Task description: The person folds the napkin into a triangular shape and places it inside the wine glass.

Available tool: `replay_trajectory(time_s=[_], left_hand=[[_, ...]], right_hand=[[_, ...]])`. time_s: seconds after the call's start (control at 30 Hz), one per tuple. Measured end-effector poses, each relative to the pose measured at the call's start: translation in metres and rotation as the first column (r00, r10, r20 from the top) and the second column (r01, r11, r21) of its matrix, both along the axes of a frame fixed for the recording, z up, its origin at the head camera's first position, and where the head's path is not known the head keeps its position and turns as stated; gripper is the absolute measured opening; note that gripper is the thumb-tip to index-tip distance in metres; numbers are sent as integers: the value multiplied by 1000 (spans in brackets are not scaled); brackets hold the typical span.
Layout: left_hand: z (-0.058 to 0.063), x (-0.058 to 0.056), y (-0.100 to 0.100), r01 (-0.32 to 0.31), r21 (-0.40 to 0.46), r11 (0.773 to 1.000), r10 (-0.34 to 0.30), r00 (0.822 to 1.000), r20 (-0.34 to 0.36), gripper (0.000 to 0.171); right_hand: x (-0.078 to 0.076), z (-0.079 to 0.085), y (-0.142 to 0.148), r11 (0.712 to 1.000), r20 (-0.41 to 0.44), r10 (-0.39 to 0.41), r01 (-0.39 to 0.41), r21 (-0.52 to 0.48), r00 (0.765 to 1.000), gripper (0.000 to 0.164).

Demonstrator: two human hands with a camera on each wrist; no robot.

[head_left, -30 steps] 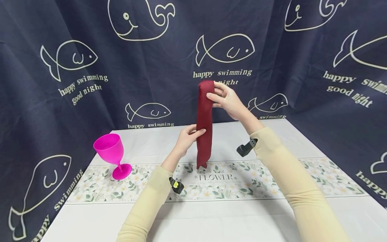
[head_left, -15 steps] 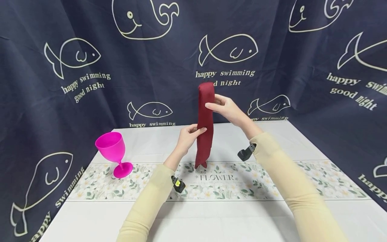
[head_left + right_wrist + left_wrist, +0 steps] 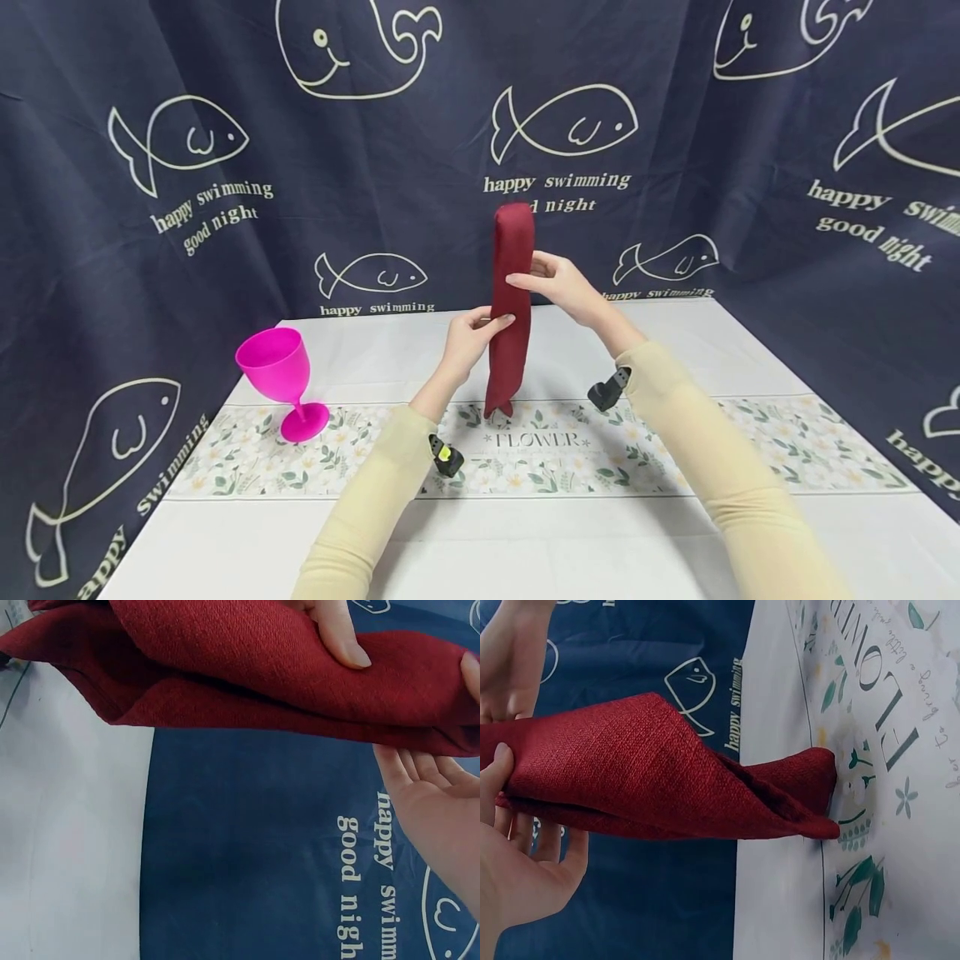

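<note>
A dark red cloth napkin (image 3: pixel 513 233), folded into a long narrow strip, stands upright over the table with its top folded over. My left hand (image 3: pixel 465 340) pinches it at mid-height, thumb in front and fingers behind. Higher up, my right hand (image 3: pixel 564 290) grips the same strip from the right, its thumb across the front. In the left wrist view the napkin (image 3: pixel 622 765) shows overlapping layers, and its loose lower end reaches the table. The right wrist view shows its open fold along the edge (image 3: pixel 247 705), with the left thumb (image 3: pixel 341 634) pressing on it.
A bright pink goblet (image 3: pixel 277 367) stands at the left of the white table (image 3: pixel 525 550). A floral printed band (image 3: pixel 630 458) with the word FLOWER crosses the tabletop. A dark blue curtain (image 3: pixel 450 208) with fish drawings hangs behind and at both sides.
My right hand has slid down the napkin from its top toward the left hand. The left hand stays about where it was. The napkin's lower tip has shifted slightly left.
</note>
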State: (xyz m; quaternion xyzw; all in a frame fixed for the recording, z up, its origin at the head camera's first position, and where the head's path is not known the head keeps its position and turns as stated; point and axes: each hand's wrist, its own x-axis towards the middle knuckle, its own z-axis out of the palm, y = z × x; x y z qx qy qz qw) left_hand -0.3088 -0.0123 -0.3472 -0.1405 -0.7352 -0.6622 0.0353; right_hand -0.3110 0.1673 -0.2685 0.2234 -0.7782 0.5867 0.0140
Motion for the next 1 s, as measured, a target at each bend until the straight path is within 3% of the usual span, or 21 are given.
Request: replay_trajectory(time_s=[0.23, 0.57, 1.0], left_hand=[[1, -1, 5, 6, 2, 1000, -6, 1000, -8, 30], [-1, -2, 8, -10, 24, 1000, 10, 1000, -19, 30], [2, -1, 13, -12, 47, 999, 14, 999, -50, 29]], right_hand=[[-2, -3, 1, 997, -37, -74, 73, -31, 997, 46], [2, -9, 5, 1000, 42, -4, 2, 29, 999, 54], [2, -19, 4, 998, 60, -49, 46, 53, 997, 49]])
